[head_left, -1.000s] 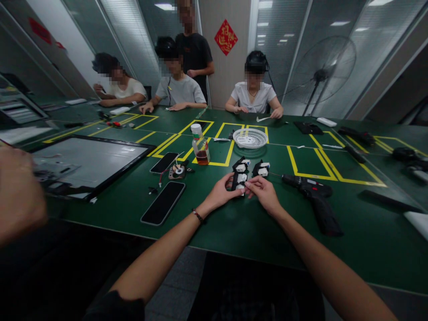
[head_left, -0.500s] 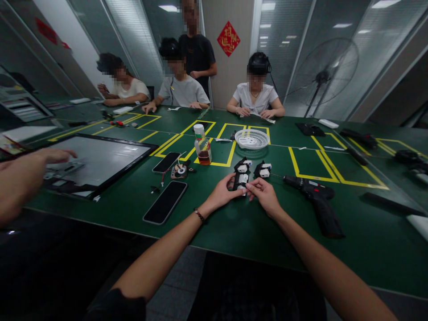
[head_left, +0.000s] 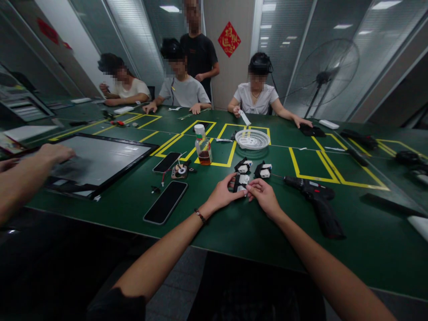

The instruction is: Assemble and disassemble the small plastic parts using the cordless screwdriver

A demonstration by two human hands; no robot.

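Note:
My left hand is closed around the side of a small black-and-white plastic part, its thumb along the near edge. On the right of that same part, my right hand pinches at its lower corner; the fingertips hide the exact contact. Just beyond lies a similar black-and-white piece. Another such piece sits to the right, close to the bit of a black cordless drill, which lies on its side on the green table.
Left of my hands are a large phone, a smaller phone, a small round coil device and a bottle of dark liquid. A white basket stands beyond. A neighbour's hand hovers over a framed panel.
My hands stay nearly still on the part. Across the table, a person lifts a white strip and reaches sideways to a black item. The neighbour's hand at left has shifted over the panel.

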